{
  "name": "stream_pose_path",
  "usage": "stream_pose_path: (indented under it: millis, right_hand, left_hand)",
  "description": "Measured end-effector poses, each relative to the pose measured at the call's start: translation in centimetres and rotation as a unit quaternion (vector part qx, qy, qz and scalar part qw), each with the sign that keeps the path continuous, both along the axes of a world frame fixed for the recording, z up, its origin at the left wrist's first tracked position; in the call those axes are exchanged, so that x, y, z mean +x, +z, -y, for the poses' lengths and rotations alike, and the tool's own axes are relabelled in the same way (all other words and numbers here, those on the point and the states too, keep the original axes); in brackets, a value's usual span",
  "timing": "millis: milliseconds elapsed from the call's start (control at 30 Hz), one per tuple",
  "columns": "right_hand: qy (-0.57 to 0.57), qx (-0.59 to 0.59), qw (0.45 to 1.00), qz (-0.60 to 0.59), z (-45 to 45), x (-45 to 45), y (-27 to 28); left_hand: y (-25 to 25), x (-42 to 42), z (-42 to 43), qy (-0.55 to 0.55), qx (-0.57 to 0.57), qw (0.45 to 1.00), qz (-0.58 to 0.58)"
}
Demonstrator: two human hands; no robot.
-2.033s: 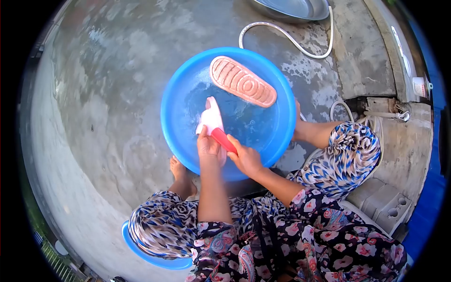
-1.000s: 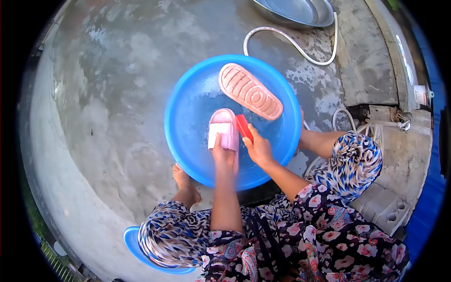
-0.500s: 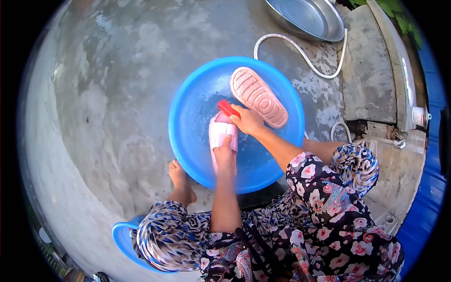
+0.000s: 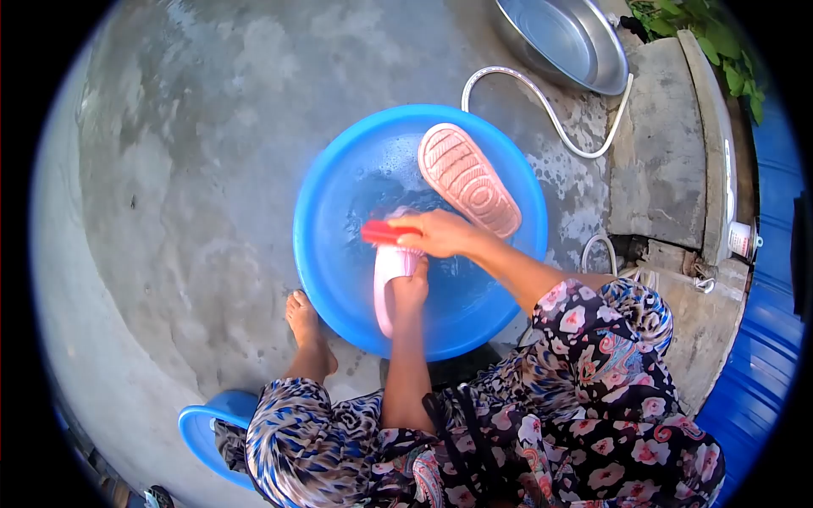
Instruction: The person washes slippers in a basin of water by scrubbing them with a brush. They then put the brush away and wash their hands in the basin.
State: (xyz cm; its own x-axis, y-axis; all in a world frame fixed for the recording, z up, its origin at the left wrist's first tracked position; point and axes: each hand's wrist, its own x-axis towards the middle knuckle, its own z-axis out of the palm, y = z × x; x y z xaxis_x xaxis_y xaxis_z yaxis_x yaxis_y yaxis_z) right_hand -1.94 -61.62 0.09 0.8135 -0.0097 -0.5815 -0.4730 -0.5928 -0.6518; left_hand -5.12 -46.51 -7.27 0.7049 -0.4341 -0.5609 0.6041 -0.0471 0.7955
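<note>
My left hand [image 4: 410, 289] grips a pink slipper [image 4: 388, 269] lengthwise, toe pointing up my feed; my right hand [image 4: 441, 234] holds a red brush [image 4: 378, 232] crosswise.

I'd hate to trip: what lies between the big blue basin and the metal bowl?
In the head view, a white hose curves across the floor between the big blue basin and the metal bowl.
</note>
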Motion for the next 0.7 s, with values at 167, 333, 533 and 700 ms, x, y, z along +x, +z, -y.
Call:
stream_pose_path:
  millis: [167, 333, 533, 700]
  right_hand:
    - [-0.145, -0.061, 0.987, -0.018, 1.3, -2.5, -3.0]
    - [-0.374, 0.125, 0.900, -0.184, 1.2, -5.3, -3.2]
    - [-0.491, 0.245, 0.804, -0.228, -0.3, -7.4, -2.7]
    - [-0.538, 0.257, 0.767, -0.237, -0.6, -8.9, -3.3]
  left_hand:
    - [1.6, 0.0, 0.0, -0.008, 0.049, 0.997, 0.063]
    - [2.1, -0.1, -0.4, 0.065, 0.011, 0.994, -0.082]
    - [1.8, 0.1, -0.3, 0.167, -0.040, 0.968, -0.185]
    - [1.5, 0.2, -0.4, 0.202, -0.055, 0.958, -0.198]
